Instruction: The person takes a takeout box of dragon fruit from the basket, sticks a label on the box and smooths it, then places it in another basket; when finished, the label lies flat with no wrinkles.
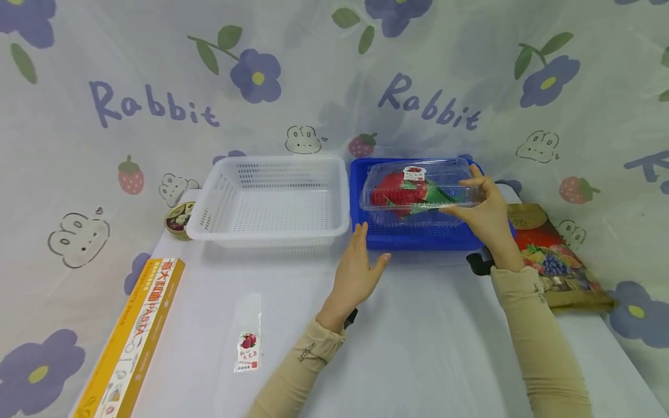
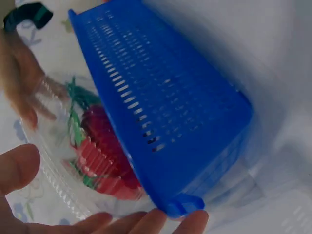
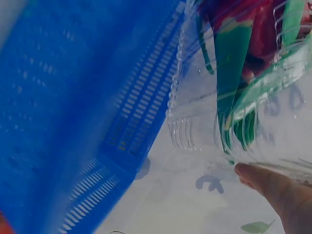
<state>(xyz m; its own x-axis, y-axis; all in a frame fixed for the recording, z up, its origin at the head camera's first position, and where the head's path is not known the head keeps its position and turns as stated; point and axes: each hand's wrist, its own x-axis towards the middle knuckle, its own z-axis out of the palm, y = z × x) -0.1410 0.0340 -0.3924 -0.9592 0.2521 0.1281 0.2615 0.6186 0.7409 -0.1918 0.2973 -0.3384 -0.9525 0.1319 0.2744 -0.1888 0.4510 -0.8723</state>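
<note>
Clear plastic clamshell box, red fruit with green leaves inside, white label on lid: held by my right hand above the blue basket, thumb on the near edge, fingers curled over the far right corner. It seemed to hang just over the basket rather than rest in it.

Head view, further items. My left hand: fingers spread and relaxed, holding nothing, hovering over the bench just before the blue basket's near wall. White basket: beside the blue one, to its left, apparently touching. Pasta box, small sachet, round tin and fruit-printed bag: lying about the bench, apart from both hands.

Left wrist view. Blue basket wall filled the frame; the clamshell box showed beyond it, blurred; my left fingertips lay straight along the lower edge, gripping nothing.

Right wrist view. Clamshell box seen from beneath, my right thumb pressed to its rim; the blue basket just beside.

Step judged in hand: carrying the box at the blue basket. The next move would call for keeping it level, since the fruit could slide.
</note>
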